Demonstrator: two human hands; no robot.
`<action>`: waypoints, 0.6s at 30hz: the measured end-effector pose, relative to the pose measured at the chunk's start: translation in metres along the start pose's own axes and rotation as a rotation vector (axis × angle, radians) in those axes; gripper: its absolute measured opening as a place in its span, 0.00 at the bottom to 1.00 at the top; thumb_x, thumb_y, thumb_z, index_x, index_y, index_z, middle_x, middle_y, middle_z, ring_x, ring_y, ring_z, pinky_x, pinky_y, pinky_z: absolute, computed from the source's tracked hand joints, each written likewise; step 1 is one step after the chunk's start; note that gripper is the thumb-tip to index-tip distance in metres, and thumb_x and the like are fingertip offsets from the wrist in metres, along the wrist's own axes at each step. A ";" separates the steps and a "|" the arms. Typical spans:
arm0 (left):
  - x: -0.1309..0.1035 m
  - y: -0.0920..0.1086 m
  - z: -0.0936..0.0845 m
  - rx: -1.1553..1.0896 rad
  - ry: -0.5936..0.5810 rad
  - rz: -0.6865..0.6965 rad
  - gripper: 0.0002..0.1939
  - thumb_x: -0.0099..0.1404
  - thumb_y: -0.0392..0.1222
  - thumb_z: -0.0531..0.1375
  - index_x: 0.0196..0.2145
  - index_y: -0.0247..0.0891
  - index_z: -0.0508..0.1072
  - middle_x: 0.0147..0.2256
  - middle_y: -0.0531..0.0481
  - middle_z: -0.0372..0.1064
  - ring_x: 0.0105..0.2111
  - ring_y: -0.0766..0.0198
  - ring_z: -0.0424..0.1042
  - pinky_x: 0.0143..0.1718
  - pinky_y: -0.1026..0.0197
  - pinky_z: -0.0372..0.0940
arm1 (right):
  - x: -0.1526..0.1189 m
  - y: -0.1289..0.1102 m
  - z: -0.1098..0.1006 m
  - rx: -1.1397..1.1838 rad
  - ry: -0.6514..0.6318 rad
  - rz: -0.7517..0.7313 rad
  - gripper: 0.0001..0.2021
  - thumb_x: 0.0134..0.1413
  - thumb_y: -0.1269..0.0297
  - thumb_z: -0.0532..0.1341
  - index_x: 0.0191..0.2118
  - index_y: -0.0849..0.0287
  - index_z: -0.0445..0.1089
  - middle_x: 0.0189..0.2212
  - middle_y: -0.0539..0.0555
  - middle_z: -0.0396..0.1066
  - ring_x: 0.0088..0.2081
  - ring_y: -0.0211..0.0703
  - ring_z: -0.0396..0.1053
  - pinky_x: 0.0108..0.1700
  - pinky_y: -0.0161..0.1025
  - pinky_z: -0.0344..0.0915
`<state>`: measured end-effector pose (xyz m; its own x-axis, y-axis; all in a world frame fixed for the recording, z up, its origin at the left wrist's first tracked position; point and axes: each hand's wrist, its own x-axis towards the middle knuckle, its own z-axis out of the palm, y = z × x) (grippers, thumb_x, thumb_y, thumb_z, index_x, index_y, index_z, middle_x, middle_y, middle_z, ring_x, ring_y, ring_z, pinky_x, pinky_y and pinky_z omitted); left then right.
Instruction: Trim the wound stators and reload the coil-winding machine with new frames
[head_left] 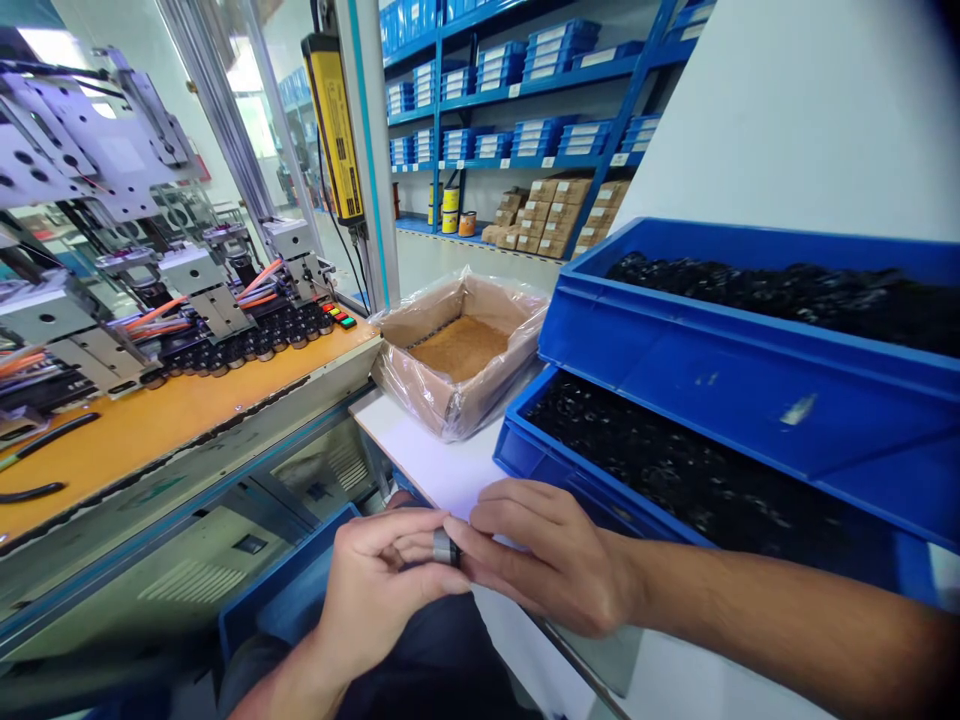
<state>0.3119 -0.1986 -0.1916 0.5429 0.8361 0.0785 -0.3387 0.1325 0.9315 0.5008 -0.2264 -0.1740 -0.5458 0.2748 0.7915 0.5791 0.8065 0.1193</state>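
While your left hand (375, 580) grips the small grey-and-black ring (445, 546) between thumb and curled fingers, your right hand (551, 555) meets it at the dark end; whether those right fingers are closed on it, you cannot tell from this view. The ring sits above your lap (442, 650), by the edge of the white desk (409, 450), left of the lower blue bin (517, 450). To handle it well, steady it squarely with your left hand and use light, even fingertip pressure from your right, since a tilted push could make it slip.
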 end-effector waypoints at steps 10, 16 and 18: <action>0.000 0.003 -0.003 0.596 0.066 0.632 0.20 0.46 0.34 0.75 0.39 0.41 0.82 0.31 0.46 0.79 0.29 0.61 0.78 0.32 0.64 0.73 | 0.000 -0.018 -0.003 0.161 0.001 0.281 0.10 0.62 0.76 0.55 0.48 0.65 0.68 0.37 0.59 0.74 0.40 0.43 0.74 0.42 0.39 0.76; -0.005 0.012 -0.009 0.682 0.009 0.708 0.11 0.56 0.37 0.70 0.38 0.37 0.81 0.29 0.43 0.79 0.28 0.60 0.79 0.33 0.62 0.73 | 0.002 0.002 -0.015 0.137 -0.143 0.239 0.08 0.67 0.67 0.55 0.45 0.62 0.70 0.37 0.59 0.75 0.40 0.42 0.76 0.40 0.34 0.77; -0.008 0.014 -0.015 0.653 0.029 0.688 0.11 0.56 0.36 0.70 0.38 0.37 0.80 0.29 0.44 0.79 0.29 0.60 0.78 0.36 0.60 0.73 | 0.005 0.034 -0.035 0.075 -0.151 0.173 0.11 0.66 0.60 0.58 0.46 0.60 0.72 0.39 0.58 0.76 0.40 0.43 0.76 0.38 0.35 0.77</action>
<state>0.2914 -0.1961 -0.1846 0.3620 0.6341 0.6833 -0.0756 -0.7106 0.6995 0.5390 -0.2161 -0.1447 -0.5298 0.4831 0.6971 0.6283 0.7756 -0.0600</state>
